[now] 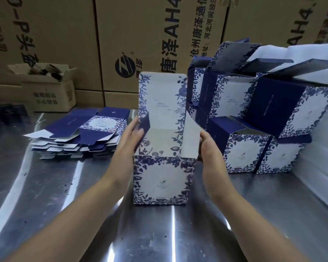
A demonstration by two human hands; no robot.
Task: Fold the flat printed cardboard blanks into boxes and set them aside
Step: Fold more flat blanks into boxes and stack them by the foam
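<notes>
A blue-and-white floral box [162, 178] stands upright on the steel table [64, 195], its lid flap raised at the back and both side flaps up. My left hand [133, 138] lies with straight fingers against the dark left side flap. My right hand [208, 146] holds the white right side flap between thumb and fingers. A stack of flat printed blanks [80, 135] lies to the left. Several folded boxes [254, 118] with open lids are piled to the right.
Large brown shipping cartons [159, 44] form a wall behind the table. A small open carton [49, 87] with rolls inside stands at the back left. White sheet material [314, 140] lies at the right edge. Dark objects [6, 114] sit at the far left.
</notes>
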